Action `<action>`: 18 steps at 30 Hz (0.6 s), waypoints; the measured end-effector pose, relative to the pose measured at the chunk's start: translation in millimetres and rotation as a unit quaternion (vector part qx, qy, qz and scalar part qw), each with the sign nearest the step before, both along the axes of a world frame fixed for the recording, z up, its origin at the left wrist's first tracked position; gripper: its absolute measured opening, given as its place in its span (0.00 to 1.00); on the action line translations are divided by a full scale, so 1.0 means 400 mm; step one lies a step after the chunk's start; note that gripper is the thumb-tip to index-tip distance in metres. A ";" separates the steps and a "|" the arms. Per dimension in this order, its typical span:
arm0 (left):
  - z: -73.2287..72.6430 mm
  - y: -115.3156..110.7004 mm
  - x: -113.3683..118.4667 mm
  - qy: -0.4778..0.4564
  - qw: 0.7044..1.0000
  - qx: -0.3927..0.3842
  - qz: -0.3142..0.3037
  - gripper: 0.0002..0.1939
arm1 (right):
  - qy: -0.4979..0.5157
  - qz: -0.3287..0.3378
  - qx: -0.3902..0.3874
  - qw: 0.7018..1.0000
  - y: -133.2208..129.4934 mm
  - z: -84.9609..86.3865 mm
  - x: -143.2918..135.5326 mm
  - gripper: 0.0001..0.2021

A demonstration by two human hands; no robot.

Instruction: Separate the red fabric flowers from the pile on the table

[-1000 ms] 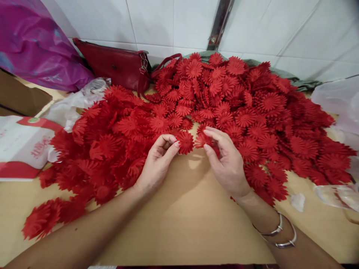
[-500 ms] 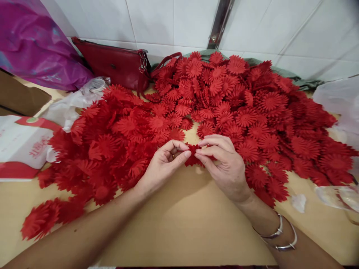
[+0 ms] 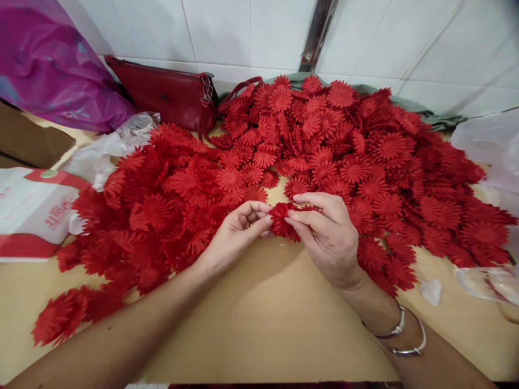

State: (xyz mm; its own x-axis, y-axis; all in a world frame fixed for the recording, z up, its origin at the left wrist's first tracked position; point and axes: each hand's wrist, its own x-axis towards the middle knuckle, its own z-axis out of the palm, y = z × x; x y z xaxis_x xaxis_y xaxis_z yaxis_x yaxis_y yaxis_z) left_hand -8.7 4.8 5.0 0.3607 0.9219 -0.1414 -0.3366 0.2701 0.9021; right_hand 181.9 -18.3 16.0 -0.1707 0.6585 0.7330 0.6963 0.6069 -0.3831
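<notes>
Between my two hands is a red fabric flower [image 3: 283, 224] with a scalloped petal edge, raised a little over the table. My left hand [image 3: 239, 229] pinches its left edge between thumb and forefinger. On the other side, the thumb and forefinger of my right hand [image 3: 328, 232] close on the flower near its middle. More red petals show just behind the right fingers; whether they belong to a second flower I cannot tell. Loose flower pieces of the same kind lie heaped in a left pile [image 3: 158, 210] and a larger right pile [image 3: 389, 162].
A dark red handbag [image 3: 162, 92] leans on the white tiled wall [image 3: 223, 32]. At the left are a purple plastic bag [image 3: 60, 70] and a white-and-red packet [image 3: 36, 210]. Clear plastic [image 3: 490, 140] lies at the right edge. Bare wooden tabletop [image 3: 263, 324] shows between my forearms.
The flower has turned so more of its petalled face shows. My right hand has shifted slightly right, and its fingers have moved on the flower. The left hand keeps its pinch.
</notes>
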 end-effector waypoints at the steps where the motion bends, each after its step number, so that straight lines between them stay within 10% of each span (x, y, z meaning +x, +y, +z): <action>1: -0.001 0.000 -0.001 -0.001 1.000 -0.003 -0.001 0.16 | 0.001 -0.003 0.002 1.000 -0.002 0.001 -0.001 0.08; 10: 0.014 -0.004 -0.006 0.001 0.997 -0.062 -0.050 0.16 | -0.018 0.034 0.015 0.999 -0.020 0.003 -0.012 0.10; 18: -0.002 0.007 0.008 -0.088 0.988 -0.053 0.112 0.13 | 0.137 0.013 -0.048 0.989 -0.001 -0.004 0.000 0.06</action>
